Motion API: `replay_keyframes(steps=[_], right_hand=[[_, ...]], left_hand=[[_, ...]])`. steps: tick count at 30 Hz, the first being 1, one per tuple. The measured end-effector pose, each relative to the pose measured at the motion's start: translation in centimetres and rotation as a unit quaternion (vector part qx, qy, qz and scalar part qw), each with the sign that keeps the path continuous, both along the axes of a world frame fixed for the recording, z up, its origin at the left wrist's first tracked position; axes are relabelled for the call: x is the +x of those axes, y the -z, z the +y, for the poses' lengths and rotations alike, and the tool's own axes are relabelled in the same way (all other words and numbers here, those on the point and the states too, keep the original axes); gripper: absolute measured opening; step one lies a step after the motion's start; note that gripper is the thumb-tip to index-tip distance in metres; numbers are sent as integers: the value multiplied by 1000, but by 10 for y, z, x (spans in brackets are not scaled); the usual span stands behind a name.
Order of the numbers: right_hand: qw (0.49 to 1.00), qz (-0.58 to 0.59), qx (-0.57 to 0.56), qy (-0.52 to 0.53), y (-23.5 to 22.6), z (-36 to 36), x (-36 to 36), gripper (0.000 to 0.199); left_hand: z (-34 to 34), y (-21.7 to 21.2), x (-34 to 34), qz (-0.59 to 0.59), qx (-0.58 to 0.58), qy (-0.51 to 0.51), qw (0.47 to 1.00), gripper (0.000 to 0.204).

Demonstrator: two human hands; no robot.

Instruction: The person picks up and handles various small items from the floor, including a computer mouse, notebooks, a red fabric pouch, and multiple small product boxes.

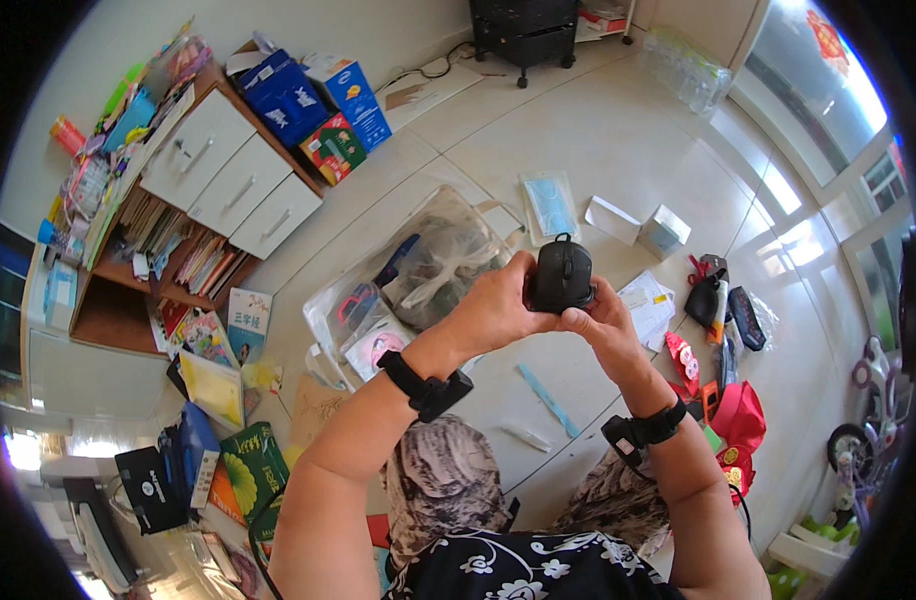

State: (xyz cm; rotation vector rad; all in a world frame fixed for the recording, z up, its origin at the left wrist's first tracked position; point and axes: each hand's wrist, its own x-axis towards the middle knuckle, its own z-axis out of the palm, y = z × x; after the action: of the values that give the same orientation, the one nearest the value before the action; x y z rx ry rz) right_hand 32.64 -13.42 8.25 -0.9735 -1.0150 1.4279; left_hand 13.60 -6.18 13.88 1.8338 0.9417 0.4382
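Both hands hold a rounded black device [561, 277] shaped like a computer mouse, with a narrow raised strip down its middle. My left hand [500, 308] grips its left side and lower edge. On the other side, the fingers and thumb of my right hand [606, 322] close on its lower right corner. The device is held up over the tiled floor. Below and left of it sits a clear storage bin [328, 300] with a clear plastic bag [440, 275] of dark items inside.
A packet of blue masks [550, 205], a small white box [664, 232] and papers [646, 308] lie beyond my hands. Pouches [746, 318] and a red cap [738, 415] are on the right. A drawer cabinet [228, 180] stands left; a blue strip [548, 400] lies near my knees.
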Motion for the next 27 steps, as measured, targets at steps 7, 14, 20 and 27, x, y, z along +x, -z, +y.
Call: replay_keyframes(steps=[7,14,20,27], right_hand=[[974,-212,-50,-59,5,26,-35,63],[782,-591,15,-197,20,89,-123,65],[572,-717,72,-391,86,104,-157,48],[649,-697,192,-237,115,103,-134,33]], left_hand=[[-22,98,-122,-128,-63,-226,964,47],[-57,150,-145,-4,-41,-304,952,34],[-51,166,-135,73,17,-210,975,37],[-50,172,-133,91,28,-182,979,36]])
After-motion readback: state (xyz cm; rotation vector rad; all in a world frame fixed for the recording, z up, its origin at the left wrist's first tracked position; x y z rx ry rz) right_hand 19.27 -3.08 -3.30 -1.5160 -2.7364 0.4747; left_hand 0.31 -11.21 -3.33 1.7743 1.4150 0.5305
